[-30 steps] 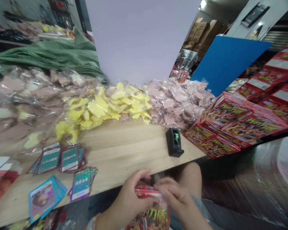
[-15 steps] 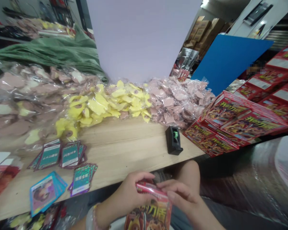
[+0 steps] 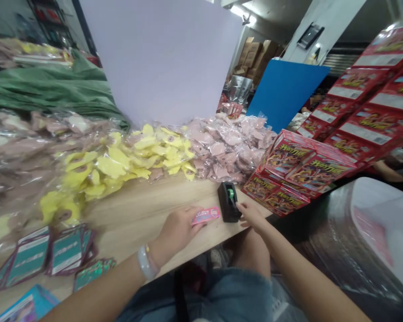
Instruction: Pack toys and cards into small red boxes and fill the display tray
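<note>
Well, along the left of the wooden table [image 3: 137,214] lie stacks of teal-faced trading cards [image 3: 67,251], a fan of holographic green cards [image 3: 94,270] and, at the lower edge, a blue card [image 3: 30,304]. Behind them sit clear bags of yellow cut-out pieces [image 3: 100,163] and pink cut-out pieces [image 3: 228,147]. The left hand [image 3: 177,230], with a white bracelet [image 3: 146,261] on its wrist, has its fingers closed on one end of a pink card [image 3: 205,215]. The card sits low over the tabletop, just left of a black tape dispenser [image 3: 227,202] with a green core. The right hand [image 3: 251,214], fingers together and holding nothing, sits at the dispenser's right side, well apart from the left hand. Further right, red printed boxes [image 3: 289,161] are stacked at the table's end.
</note>
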A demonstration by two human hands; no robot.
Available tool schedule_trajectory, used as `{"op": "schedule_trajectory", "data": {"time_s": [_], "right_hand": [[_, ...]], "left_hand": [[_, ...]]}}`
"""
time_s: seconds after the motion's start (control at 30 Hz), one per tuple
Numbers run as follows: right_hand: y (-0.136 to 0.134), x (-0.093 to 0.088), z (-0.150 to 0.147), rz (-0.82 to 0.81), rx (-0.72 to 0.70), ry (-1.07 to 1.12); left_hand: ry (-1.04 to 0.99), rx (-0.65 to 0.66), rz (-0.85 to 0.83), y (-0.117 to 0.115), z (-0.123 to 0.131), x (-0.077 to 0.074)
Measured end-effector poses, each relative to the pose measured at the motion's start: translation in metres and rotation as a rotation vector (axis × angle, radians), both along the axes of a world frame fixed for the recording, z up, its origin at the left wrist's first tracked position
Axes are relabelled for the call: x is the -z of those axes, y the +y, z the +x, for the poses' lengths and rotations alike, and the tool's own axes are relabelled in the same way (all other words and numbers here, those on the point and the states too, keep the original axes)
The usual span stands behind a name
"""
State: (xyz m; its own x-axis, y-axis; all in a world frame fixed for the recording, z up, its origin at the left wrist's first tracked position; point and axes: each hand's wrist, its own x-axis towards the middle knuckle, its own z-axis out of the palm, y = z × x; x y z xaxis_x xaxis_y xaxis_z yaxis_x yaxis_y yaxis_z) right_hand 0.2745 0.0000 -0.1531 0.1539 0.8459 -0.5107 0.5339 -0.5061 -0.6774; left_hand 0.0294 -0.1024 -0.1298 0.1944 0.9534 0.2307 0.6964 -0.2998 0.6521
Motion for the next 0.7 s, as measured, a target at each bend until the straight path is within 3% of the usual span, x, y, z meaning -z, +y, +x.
{"op": "schedule_trajectory", "data": {"time_s": [0.07, 0.17, 0.4, 0.57, 0.7], "right_hand": [[0.016, 0.007, -0.002, -0.174, -0.004, 0.066], [0.022, 0.011, 0.003, -0.321, 0.007, 0.207], [0.008, 0.011, 0.002, -0.260, 0.165, 0.500], [0.003, 0.014, -0.002, -0.244, 0.232, 0.523], [0.005, 0.019, -0.003, -0.241, 0.240, 0.519]], "left_hand": [[0.045, -0.024, -0.007, 0.007, 0.006, 0.010], [0.082, -0.064, -0.027, 0.010, 0.009, 0.012], [0.124, -0.086, -0.099, 0.008, 0.011, 0.010], [0.314, -0.061, -0.213, 0.014, 0.012, -0.013], [0.520, -0.028, -0.205, 0.027, 0.024, -0.034]]}}
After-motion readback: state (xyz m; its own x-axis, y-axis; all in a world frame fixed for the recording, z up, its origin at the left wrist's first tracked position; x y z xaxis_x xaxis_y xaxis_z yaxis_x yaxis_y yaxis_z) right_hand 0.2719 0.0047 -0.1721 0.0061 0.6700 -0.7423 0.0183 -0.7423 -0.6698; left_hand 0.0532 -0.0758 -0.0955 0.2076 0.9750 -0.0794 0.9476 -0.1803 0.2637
